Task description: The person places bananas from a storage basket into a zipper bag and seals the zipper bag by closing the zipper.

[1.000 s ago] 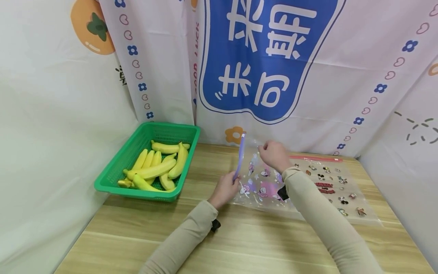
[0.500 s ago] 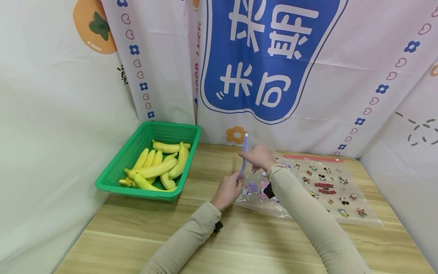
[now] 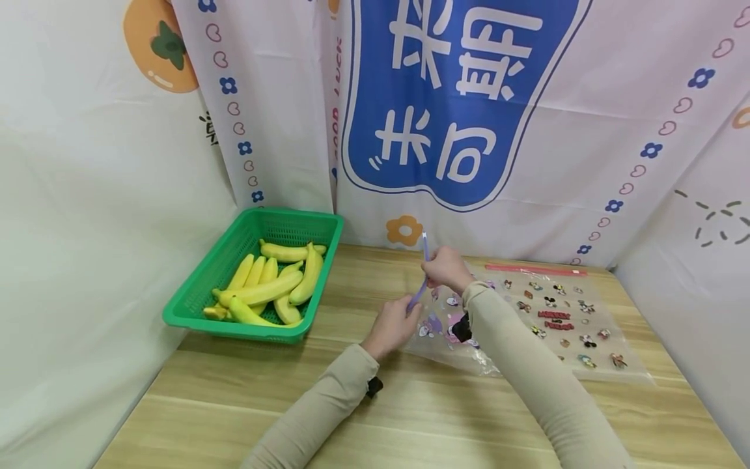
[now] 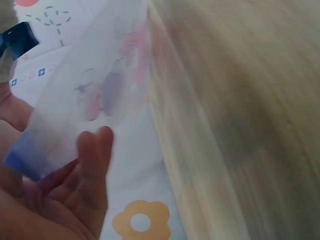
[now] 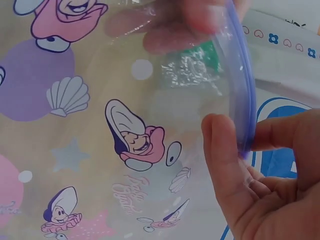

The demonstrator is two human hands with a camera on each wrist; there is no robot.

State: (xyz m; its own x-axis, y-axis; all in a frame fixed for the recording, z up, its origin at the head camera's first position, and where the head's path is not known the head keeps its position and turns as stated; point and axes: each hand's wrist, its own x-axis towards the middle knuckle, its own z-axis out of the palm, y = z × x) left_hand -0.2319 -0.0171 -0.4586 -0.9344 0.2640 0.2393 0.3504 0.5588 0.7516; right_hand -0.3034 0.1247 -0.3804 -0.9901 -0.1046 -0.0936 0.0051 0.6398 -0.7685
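A clear zip bag printed with pink and purple cartoon figures [image 5: 135, 145] is held up off the table by its purple zip edge [image 3: 417, 295]. The near end of that edge is pinched by my left hand [image 3: 391, 327]. Farther along, my right hand [image 3: 448, 268] pinches the same strip, with thumb and finger on either side of it in the right wrist view. The white slider [image 3: 424, 234] sits at the strip's far end, beyond the right hand. In the left wrist view the bag's film [image 4: 100, 80] hangs blurred beside the left fingers.
On the left stands a green basket [image 3: 234, 331] with several bananas [image 3: 260, 290]. A second clear bag [image 3: 609, 319] with a red zip lies flat on the wooden table [image 3: 433, 417], at the right. A printed cloth [image 3: 375, 215] hangs behind.
My right hand has moved left onto the purple zip edge and now pinches it. My left hand keeps its grip and has shifted slightly right. The basket and second bag stay put.
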